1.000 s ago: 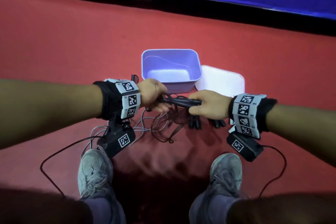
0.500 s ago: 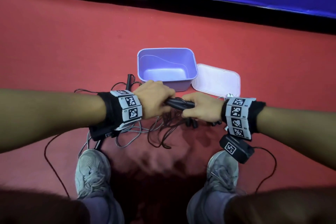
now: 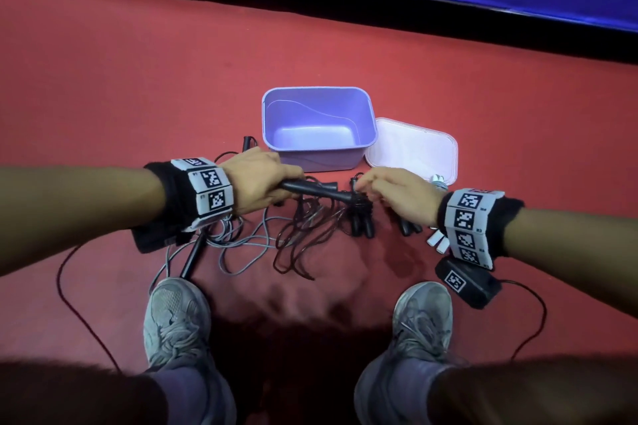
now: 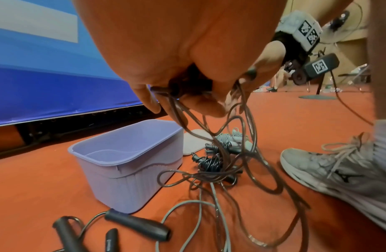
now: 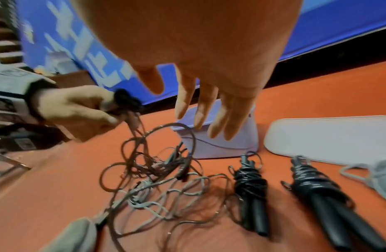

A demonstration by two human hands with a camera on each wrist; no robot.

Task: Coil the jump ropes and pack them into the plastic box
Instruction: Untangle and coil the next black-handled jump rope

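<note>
My left hand (image 3: 272,179) grips a pair of black jump rope handles (image 3: 321,190), held level in front of the box. Their brown rope (image 3: 298,238) hangs from them in loose loops onto the floor. In the left wrist view the left hand (image 4: 187,98) has its fingers curled round the handle ends, with the brown rope (image 4: 237,150) dropping below. My right hand (image 3: 374,185) hovers at the handles' right end with straight fingers; the right hand (image 5: 209,116) holds nothing. The purple plastic box (image 3: 321,160) stands open with nothing in it just beyond.
The box lid (image 3: 414,148) lies right of the box. Two coiled black ropes (image 5: 250,187) (image 5: 317,189) and a grey-white one (image 3: 438,181) lie under my right hand. A loose grey rope (image 3: 241,238) and spare black handles (image 4: 136,225) lie left. My shoes (image 3: 176,317) stand close behind.
My right hand has let go of the black handles and spread its fingers. The left hand keeps hold of them and has shifted slightly left.
</note>
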